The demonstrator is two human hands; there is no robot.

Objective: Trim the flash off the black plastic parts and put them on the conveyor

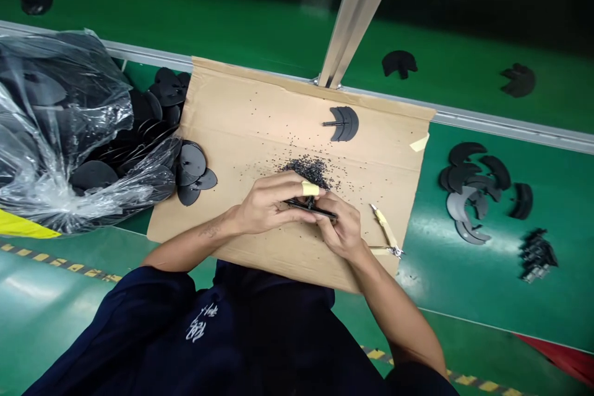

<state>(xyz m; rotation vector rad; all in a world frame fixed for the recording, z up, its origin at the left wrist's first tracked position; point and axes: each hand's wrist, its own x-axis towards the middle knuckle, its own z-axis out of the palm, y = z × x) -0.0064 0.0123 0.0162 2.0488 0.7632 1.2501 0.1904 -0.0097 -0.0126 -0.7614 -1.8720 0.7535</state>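
Note:
My left hand, with yellow tape round one finger, is closed on a flat black plastic part. Gripping the same part from the other side is my right hand. The part's shape is mostly covered by my fingers. Just beyond them a pile of small black bits lies scattered over a cardboard sheet. Further back on the sheet rests a curved black piece with a thin stem. To the right of my right hand lie cutting pliers with pale yellow handles, spread apart.
A clear plastic bag of black discs bulges at the left, with loose discs beside it. Several crescent-shaped black pieces and a cluster of small black parts lie on the green table at right. A metal post rises behind the cardboard.

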